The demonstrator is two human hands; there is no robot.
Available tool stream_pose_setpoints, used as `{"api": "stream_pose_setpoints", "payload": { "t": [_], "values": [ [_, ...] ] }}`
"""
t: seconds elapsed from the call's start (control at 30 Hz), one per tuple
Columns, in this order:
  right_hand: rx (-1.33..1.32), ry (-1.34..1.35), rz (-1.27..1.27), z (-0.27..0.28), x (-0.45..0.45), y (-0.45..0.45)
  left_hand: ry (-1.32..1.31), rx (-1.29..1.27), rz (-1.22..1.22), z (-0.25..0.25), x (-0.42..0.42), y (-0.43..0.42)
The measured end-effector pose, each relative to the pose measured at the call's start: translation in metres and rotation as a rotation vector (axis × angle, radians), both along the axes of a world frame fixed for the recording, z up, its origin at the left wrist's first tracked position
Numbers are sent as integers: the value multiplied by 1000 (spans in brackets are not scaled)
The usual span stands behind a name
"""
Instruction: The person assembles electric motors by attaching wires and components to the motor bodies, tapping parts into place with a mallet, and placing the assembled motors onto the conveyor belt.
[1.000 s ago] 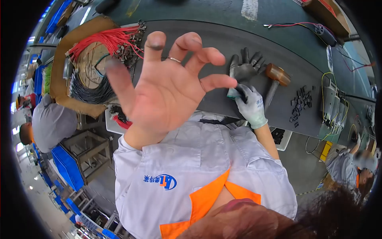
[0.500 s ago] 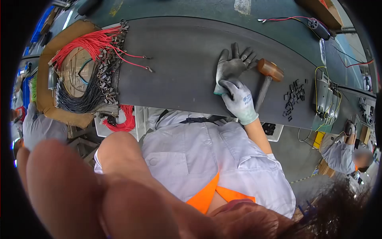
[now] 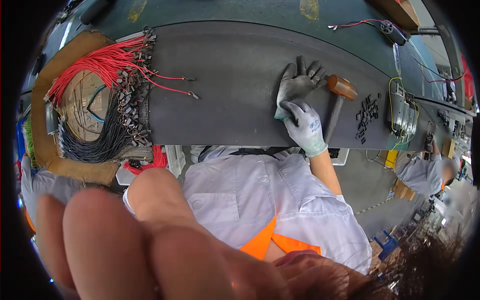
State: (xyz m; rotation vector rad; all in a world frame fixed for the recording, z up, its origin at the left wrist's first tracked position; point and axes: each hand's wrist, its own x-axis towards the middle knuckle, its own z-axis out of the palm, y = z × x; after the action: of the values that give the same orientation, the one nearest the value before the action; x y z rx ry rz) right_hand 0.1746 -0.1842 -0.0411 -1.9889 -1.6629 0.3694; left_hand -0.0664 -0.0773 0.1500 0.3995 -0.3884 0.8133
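Note:
My left hand (image 3: 115, 245), bare, is raised very close to the camera at the lower left. It looks large and blurred, with its fingers stretched out and nothing visible in them. My right hand (image 3: 306, 129) wears a pale grey work glove with blue print. Its thumb and fingers are closed on the cuff of a loose dark-palmed work glove (image 3: 296, 87), which lies on the dark mat with its fingers pointing away from me. Just right of that glove rests a mallet (image 3: 342, 88) with a brown head, its handle running towards the mat's near edge.
On the left, a cardboard tray (image 3: 42, 100) holds bundles of red wires (image 3: 95, 62) and black wires (image 3: 95, 145) with connectors. Small black pieces (image 3: 367, 117) lie scattered right of the mallet. A metal fixture (image 3: 402, 115) stands at the right edge. A co-worker (image 3: 422, 172) is beyond it.
The view has tilted and shifted slightly. My left hand has moved a little down and right in the picture. My right hand still holds the loose glove's cuff.

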Motion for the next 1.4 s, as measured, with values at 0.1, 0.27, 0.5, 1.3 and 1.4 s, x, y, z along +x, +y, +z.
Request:
{"api": "stream_pose_setpoints", "payload": {
  "t": [0.1,0.27,0.5,1.3,1.4],
  "values": [
    [-15,-20,-44,2,-9,-1,-17,-20,-34,-3,-18,14],
    [-12,-31,-88,6,-24,-2,-33,-44,-105,-3,-20,23],
    [-26,-16,-106,6,-36,-4,-62,-72,-146,-11,-31,42],
    [0,71,92,-5,-4,13,39,-139,-15,-11,3,16],
    [7,85,69,-7,-5,5,57,-146,-43,-12,10,14]
  ]
}}
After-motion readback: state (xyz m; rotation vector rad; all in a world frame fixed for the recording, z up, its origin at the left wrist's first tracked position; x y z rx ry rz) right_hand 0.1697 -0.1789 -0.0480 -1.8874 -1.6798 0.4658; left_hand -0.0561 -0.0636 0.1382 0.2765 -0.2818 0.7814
